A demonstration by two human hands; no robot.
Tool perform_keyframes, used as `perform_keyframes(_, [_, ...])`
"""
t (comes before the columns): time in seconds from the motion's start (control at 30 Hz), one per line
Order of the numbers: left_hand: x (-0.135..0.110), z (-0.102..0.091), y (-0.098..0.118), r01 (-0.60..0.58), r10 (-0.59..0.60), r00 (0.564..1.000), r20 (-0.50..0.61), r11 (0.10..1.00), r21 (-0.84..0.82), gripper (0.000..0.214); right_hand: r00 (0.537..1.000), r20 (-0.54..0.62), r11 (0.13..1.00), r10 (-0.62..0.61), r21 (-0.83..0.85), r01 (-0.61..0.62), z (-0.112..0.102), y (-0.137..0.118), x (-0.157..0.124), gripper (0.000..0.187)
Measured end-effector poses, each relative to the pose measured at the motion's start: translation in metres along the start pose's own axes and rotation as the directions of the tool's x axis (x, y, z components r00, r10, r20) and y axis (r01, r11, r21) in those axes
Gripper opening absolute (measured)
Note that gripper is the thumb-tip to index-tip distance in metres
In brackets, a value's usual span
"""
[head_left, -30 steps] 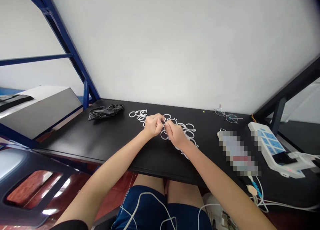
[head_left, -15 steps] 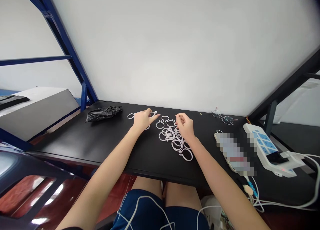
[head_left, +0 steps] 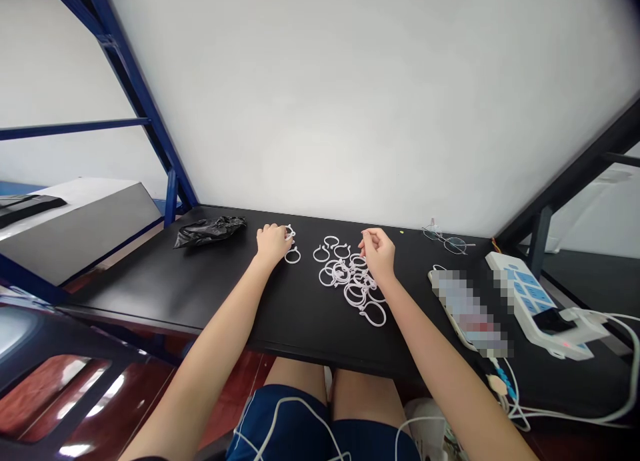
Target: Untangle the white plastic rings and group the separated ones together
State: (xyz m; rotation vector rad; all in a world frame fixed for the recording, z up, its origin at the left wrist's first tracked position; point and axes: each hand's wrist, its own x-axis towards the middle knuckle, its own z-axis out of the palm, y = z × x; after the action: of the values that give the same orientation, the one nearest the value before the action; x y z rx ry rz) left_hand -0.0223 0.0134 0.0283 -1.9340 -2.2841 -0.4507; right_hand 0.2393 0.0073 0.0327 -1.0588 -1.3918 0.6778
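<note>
Black surface (head_left: 225, 281), viewed from above. Left hand (head_left: 271, 242), grip narrow, fingertips on few white rings (head_left: 292, 254) set apart beside it. Right hand (head_left: 379, 251), grip pinched narrow, contents unclear, just beside larger pile (head_left: 350, 277): most rings apparently left there.

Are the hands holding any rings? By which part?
Fingers of the left hand touch a white ring at its rim; whether they grip it cannot be told. The right hand curls above the ring pile, seemingly empty.
</note>
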Motion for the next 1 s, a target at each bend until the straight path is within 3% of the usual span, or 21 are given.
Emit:
perform_keyframes(0.37, [0.0, -0.005, -0.002, 0.019, -0.019, 0.999, 0.027, 1.0, -0.021, 0.033, 0.999, -0.041, 0.999, 0.035, 0.021, -0.035, -0.001, -0.002, 0.002, 0.02])
perform_keyframes(0.77, [-0.002, -0.013, -0.003, 0.017, -0.03, 0.995, -0.099, 0.991, -0.132, 0.032, 1.0, -0.007, 0.991, -0.008, -0.13, 0.007, 0.002, 0.006, 0.001, 0.019])
perform_keyframes(0.87, [-0.003, -0.012, 0.005, -0.094, 0.056, 0.98, -0.193, 0.977, -0.191, 0.023, 1.0, -0.006, 0.991, -0.011, -0.131, 0.01, 0.001, 0.005, 0.0, 0.018])
perform_keyframes(1.0, [-0.011, -0.01, 0.025, -0.4, 0.343, 0.91, -0.234, 0.875, -0.274, 0.015, 1.0, -0.008, 0.991, -0.023, -0.131, 0.022, 0.003, 0.006, 0.0, 0.018])
